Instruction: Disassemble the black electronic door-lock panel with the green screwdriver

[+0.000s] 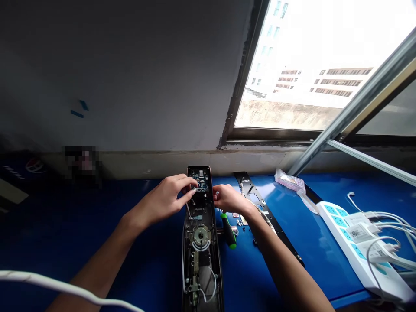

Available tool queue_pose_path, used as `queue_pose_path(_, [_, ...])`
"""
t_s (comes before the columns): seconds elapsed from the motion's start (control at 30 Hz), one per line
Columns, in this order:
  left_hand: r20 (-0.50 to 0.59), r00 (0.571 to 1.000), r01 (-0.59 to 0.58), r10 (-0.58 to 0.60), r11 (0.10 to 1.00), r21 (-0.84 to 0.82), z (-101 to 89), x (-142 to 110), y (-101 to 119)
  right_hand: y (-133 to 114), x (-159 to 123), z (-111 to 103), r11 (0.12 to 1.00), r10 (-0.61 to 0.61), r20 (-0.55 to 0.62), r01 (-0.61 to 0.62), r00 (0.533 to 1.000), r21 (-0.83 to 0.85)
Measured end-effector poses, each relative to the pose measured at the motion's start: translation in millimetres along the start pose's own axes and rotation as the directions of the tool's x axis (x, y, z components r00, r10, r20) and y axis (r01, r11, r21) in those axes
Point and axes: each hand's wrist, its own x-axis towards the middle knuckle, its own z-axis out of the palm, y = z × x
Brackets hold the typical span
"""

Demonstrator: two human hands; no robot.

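Note:
An opened door-lock body (201,242) lies lengthwise on the blue table (146,268), its circuit board (200,179), round gear and white wires exposed. My left hand (169,197) reaches over the upper part, fingertips pinched together at the circuit board. My right hand (229,198) grips the lock's right edge near the same board, fingers curled. A screwdriver with a green and black handle (229,232) lies just right of the lock, under my right wrist. Small loose screws (239,222) sit beside it.
A black metal cover plate (276,225) lies diagonally right of the lock. A plastic bag (290,181) sits behind it. A white power strip (357,249) with plugged chargers and cables fills the right edge. A white cable (48,284) crosses bottom left. Wall and window stand behind.

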Motion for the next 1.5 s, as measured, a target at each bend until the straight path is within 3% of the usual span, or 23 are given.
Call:
queue_pose_path(0.2, [0.021, 1.0, 0.018, -0.018, 1.0, -0.011, 1.0, -1, -2, 4, 12, 5, 0.991, 0.023, 0.06, -0.031, 0.998, 0.133])
queue_pose_path(0.33, [-0.069, 0.998, 0.009, -0.006, 0.999, 0.051, 5.1, 5, -5, 8, 0, -17, 0.97, 0.042, -0.041, -0.031, 0.998, 0.241])
queue_pose_path(0.53, [-0.206, 0.979, 0.02, 0.01, 0.989, 0.144, 11.2, 30, -8, -8, -20, -47, 0.908, -0.096, -0.153, 0.149, 0.984, 0.391])
queue_pose_path(0.7, [-0.172, 0.985, 0.025, 0.007, 0.984, 0.178, 23.6, 45, -12, -25, -16, -41, 0.912, -0.118, -0.205, 0.188, 0.972, 0.365])
queue_pose_path(0.9, [-0.166, 0.986, 0.002, 0.021, 0.991, 0.134, 33.6, 46, -16, -24, -16, -36, 0.94, -0.119, -0.284, 0.2, 0.951, 0.277])
queue_pose_path(1.13, [-0.181, 0.983, -0.014, 0.034, 0.994, 0.111, 35.9, 48, -15, -23, -23, -33, 0.939, -0.094, -0.193, 0.152, 0.977, 0.309])
queue_pose_path(1.5, [-0.169, 0.985, -0.006, 0.023, 0.995, 0.103, 38.0, 48, -15, -27, -23, -31, 0.94, -0.141, -0.253, 0.209, 0.957, 0.269])
